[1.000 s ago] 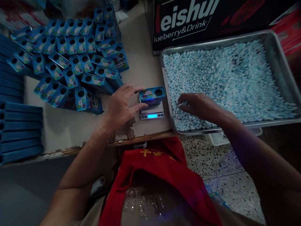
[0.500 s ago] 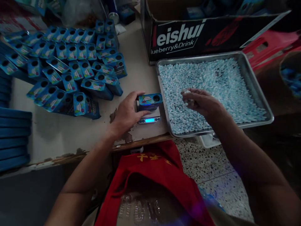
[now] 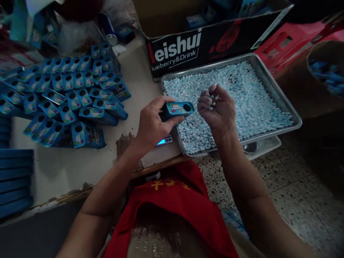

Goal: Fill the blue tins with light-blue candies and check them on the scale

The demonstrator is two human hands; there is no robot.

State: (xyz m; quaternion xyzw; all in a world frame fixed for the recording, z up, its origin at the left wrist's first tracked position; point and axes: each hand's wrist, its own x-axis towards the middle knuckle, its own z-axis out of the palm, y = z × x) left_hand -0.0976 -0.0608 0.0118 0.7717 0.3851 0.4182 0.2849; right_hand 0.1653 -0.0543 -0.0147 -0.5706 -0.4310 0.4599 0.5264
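My left hand (image 3: 157,120) grips a small blue candy tin (image 3: 179,108) by its sides, its round dark hole facing up. The tin is held above the left rim of a metal tray (image 3: 297,125). Under my left hand, a small digital scale (image 3: 164,141) with a lit blue display is partly hidden. My right hand (image 3: 218,107) is turned palm up over the tray, fingers curled around several small white candies (image 3: 213,100). A layer of pale blue and white candies (image 3: 258,104) covers the tray.
Many similar blue tins (image 3: 77,79) stand in rows on the table at left. Blue flat pieces (image 3: 16,179) are stacked near the front left. A black cardboard box (image 3: 177,50) stands behind the tray. A red plastic crate (image 3: 285,43) and a brown container (image 3: 298,79) are at right.
My left hand has lifted the tin off the scale and moved it right to the tray's edge. My right hand has turned palm up with candies in it. The view has shifted.
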